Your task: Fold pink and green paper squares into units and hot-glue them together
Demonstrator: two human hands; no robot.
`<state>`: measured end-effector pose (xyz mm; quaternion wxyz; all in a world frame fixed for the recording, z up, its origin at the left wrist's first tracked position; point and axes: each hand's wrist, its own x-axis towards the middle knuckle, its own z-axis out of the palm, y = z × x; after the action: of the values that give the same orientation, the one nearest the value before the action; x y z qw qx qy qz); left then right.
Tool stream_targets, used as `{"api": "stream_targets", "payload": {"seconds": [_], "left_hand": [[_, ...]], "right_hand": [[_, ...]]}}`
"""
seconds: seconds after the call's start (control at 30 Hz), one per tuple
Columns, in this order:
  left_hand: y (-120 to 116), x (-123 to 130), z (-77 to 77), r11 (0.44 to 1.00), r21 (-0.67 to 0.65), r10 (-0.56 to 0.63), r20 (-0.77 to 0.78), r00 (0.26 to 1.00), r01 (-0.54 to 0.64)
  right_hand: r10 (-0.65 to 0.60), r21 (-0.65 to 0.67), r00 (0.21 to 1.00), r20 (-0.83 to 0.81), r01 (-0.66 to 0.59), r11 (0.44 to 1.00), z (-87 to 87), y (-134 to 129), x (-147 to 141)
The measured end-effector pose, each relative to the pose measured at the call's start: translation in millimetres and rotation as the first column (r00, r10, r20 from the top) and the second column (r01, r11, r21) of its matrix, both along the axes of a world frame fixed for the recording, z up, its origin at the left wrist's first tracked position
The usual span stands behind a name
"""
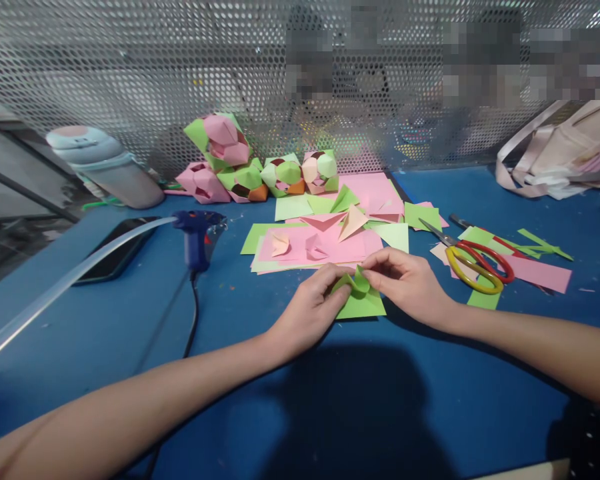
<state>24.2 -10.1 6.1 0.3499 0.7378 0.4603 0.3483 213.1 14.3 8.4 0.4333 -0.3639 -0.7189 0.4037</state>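
Between my two hands is a sheet of green paper (363,306), its far part bent up into a curl. My left hand (316,303) pinches the paper's left side, thumb on top. The fingers of my right hand (413,287) grip the raised curl at its right. Just beyond my hands lies a stack of pink paper (340,245), with small folded pink and peach pieces on it. To the right, scissors (467,257) with red and yellow handles rest on paper scraps. A blue glue gun (196,239) with a long clear glue stick stands to the left.
Several folded paper balls (245,180) are piled against the perforated metal screen (180,73). A phone (117,250) and a tumbler (110,163) are at the left. A pale bag (570,150) sits far right. The glue gun's cord (195,313) runs toward the near edge under my left arm.
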Motion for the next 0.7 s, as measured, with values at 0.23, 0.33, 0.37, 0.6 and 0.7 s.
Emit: {"api": "stream_targets", "payload": {"seconds": [0.23, 0.33, 0.37, 0.6, 0.7], "left_hand": [[0.7, 1.8, 2.9, 0.998, -0.069, 0.012, 0.007, 1.000, -0.011], [-0.1, 2.7, 4.3, 0.990, -0.131, 0.051, 0.041, 0.998, -0.045], [-0.4, 2.9, 4.4, 0.988, -0.145, 0.060, 0.053, 0.997, -0.052], [-0.7, 2.1, 0.8, 0.979, -0.202, 0.044, 0.067, 0.997, -0.029], [-0.8, 1.8, 0.5, 0.981, -0.194, 0.039, 0.056, 0.998, -0.027]], "right_hand": [[0.049, 0.034, 0.998, 0.047, -0.051, 0.998, 5.7, -3.8, -1.9], [0.065, 0.028, 0.997, 0.045, -0.067, 0.997, 6.3, -5.0, -2.0], [0.066, 0.032, 0.997, 0.050, -0.068, 0.997, 6.4, -5.4, -1.9], [0.050, 0.044, 0.997, 0.056, -0.053, 0.998, 8.0, -5.9, -3.0], [0.060, -0.025, 0.998, 0.029, -0.059, 0.998, 7.8, -4.8, -3.2]]}}
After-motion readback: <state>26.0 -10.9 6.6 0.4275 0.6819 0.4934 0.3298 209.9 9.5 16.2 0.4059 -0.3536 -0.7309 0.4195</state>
